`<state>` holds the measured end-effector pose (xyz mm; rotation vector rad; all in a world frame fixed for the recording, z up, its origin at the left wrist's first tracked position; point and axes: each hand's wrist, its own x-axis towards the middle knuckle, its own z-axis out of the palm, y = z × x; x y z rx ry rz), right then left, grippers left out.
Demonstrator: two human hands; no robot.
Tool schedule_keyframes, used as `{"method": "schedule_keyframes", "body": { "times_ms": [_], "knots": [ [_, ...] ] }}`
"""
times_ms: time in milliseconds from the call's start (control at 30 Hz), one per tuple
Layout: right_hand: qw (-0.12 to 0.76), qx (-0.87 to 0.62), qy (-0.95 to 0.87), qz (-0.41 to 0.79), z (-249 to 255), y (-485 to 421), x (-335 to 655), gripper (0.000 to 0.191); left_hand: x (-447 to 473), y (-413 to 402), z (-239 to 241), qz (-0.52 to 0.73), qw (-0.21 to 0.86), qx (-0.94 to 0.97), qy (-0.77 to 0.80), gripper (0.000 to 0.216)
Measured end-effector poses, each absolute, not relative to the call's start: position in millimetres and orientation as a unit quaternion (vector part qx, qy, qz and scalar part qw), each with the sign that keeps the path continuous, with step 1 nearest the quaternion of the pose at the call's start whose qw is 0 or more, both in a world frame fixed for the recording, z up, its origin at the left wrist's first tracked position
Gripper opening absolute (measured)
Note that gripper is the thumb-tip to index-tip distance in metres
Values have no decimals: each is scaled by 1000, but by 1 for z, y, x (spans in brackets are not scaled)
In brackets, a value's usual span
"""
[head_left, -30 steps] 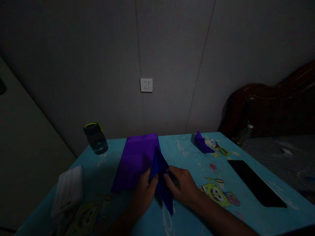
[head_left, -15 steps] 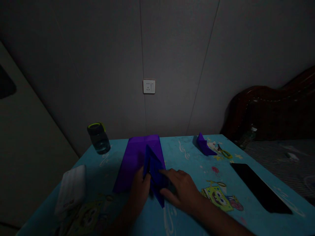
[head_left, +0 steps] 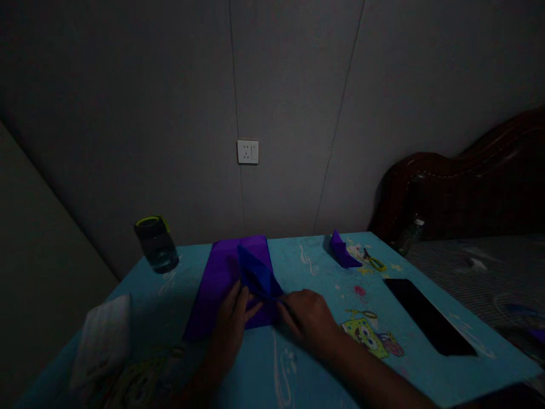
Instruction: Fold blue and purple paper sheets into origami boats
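Note:
A blue folded paper piece [head_left: 256, 275] lies on top of a stack of purple paper sheets [head_left: 219, 278] in the middle of the light blue cartoon-printed table [head_left: 306, 369]. My left hand [head_left: 233, 315] rests on the paper's near left part, fingers pressed down on it. My right hand [head_left: 309, 318] presses the paper's near right corner with curled fingers. Both hands touch the blue piece. A small finished purple folded shape [head_left: 340, 251] sits apart at the table's far right.
A glass jar with a yellow-green lid [head_left: 155, 243] stands at the far left. A white tissue pack [head_left: 102, 343] lies at the near left. A black phone [head_left: 428, 314] lies at the right. A dark wooden headboard [head_left: 460, 187] and a wall socket [head_left: 247, 151] are behind.
The blue paper has been turned and laid flatter, its long point no longer reaching toward me. Both hands shifted slightly farther onto it. The camera view drifted a little.

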<state>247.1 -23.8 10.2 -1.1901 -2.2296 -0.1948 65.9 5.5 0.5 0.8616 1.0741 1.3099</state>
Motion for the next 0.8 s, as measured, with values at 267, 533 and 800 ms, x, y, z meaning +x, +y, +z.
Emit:
{"method": "schedule_keyframes", "body": {
  "times_ms": [267, 533, 800],
  "knots": [
    [248, -722, -645, -30, 15, 21, 321, 33, 65, 9, -2, 566, 572, 403, 436, 62],
    [186, -795, -577, -5, 1, 38, 353, 34, 62, 7, 0, 544, 536, 459, 454, 57],
    [170, -820, -547, -1, 2, 39, 359, 38, 55, 11, 1, 515, 468, 555, 456, 52]
  ]
}}
